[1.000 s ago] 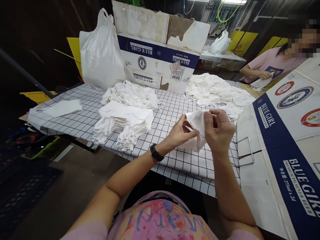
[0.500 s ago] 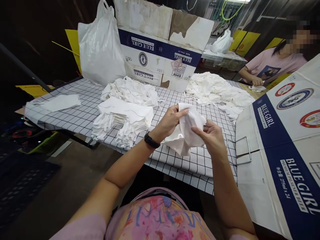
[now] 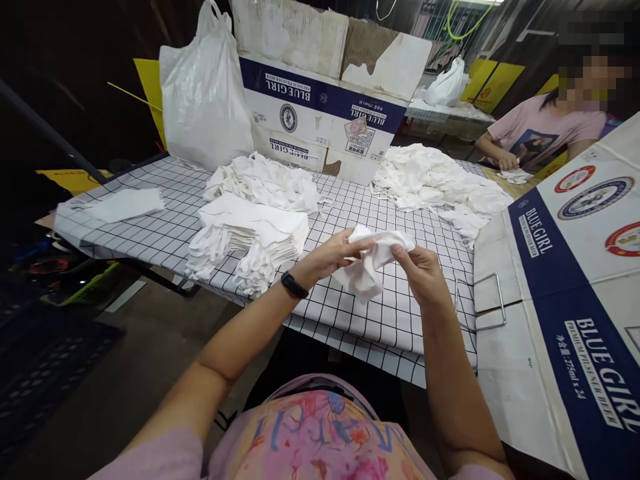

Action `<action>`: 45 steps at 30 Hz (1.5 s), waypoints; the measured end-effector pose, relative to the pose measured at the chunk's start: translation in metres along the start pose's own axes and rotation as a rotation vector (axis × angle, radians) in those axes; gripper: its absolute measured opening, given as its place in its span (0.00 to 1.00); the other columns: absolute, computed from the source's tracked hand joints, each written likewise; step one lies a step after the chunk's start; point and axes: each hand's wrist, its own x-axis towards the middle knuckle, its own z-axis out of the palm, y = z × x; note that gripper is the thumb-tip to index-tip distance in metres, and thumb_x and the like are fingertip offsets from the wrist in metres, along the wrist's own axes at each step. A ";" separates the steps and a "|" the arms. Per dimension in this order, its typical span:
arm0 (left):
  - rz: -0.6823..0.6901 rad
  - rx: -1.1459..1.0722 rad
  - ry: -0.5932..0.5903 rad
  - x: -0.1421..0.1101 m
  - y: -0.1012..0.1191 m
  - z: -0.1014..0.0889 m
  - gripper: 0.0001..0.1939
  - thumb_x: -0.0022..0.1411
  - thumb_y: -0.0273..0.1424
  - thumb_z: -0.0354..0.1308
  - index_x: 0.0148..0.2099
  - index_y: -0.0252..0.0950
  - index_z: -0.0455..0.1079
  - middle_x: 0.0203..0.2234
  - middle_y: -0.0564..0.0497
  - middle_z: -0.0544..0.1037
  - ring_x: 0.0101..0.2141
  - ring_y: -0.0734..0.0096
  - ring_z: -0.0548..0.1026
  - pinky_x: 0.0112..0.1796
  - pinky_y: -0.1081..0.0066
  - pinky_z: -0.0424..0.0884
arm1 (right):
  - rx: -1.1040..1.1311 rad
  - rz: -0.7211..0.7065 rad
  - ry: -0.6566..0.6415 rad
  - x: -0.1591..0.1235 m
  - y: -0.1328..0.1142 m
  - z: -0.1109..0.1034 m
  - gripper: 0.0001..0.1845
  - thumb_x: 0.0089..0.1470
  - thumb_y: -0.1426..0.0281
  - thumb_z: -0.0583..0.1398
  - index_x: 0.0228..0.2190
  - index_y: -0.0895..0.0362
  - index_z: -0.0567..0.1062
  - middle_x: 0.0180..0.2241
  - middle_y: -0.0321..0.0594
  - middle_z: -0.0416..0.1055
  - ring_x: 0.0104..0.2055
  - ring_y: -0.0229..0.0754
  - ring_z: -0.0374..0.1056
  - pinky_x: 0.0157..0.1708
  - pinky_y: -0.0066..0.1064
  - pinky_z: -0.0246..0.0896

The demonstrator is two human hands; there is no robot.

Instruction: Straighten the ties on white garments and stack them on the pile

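Both my hands hold one small white cloth piece (image 3: 369,265) above the front of the checked table (image 3: 380,320). My left hand (image 3: 330,257), with a black band on the wrist, pinches its left side. My right hand (image 3: 423,270) pinches its right edge with the fingertips. The cloth hangs crumpled between them. To the left lies a neat stack of folded white pieces (image 3: 250,240), and behind it a loose heap of white pieces (image 3: 265,181).
A larger loose white pile (image 3: 440,183) lies at the back right. A Blue Girl carton (image 3: 325,100) and a white plastic bag (image 3: 203,93) stand at the back. Another flattened carton (image 3: 565,293) leans at my right. A person in a pink shirt (image 3: 540,130) works beyond.
The cloth has been turned and bunched between my hands, which have moved lower and slightly apart. The person at the back right has shifted their hands.
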 end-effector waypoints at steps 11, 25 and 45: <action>0.373 0.827 0.290 -0.025 -0.014 0.037 0.18 0.59 0.40 0.67 0.44 0.40 0.63 0.32 0.55 0.73 0.32 0.71 0.70 0.34 0.68 0.69 | -0.396 -0.168 0.357 0.001 -0.028 0.022 0.28 0.60 0.55 0.65 0.18 0.55 0.61 0.17 0.28 0.51 0.21 0.31 0.46 0.19 0.28 0.41; 0.125 0.223 -0.239 0.000 0.019 -0.021 0.14 0.56 0.40 0.71 0.35 0.33 0.81 0.31 0.44 0.84 0.39 0.63 0.81 0.49 0.60 0.76 | 0.123 0.035 0.588 -0.009 -0.033 -0.027 0.16 0.53 0.56 0.70 0.37 0.55 0.82 0.37 0.40 0.81 0.43 0.46 0.78 0.39 0.32 0.75; -0.219 1.293 -0.421 -0.051 -0.010 -0.077 0.15 0.57 0.37 0.66 0.46 0.36 0.80 0.44 0.45 0.82 0.43 0.60 0.77 0.41 0.70 0.68 | 0.160 0.725 0.121 -0.123 0.078 -0.020 0.22 0.39 0.54 0.77 0.28 0.57 0.81 0.24 0.36 0.74 0.25 0.37 0.64 0.23 0.29 0.63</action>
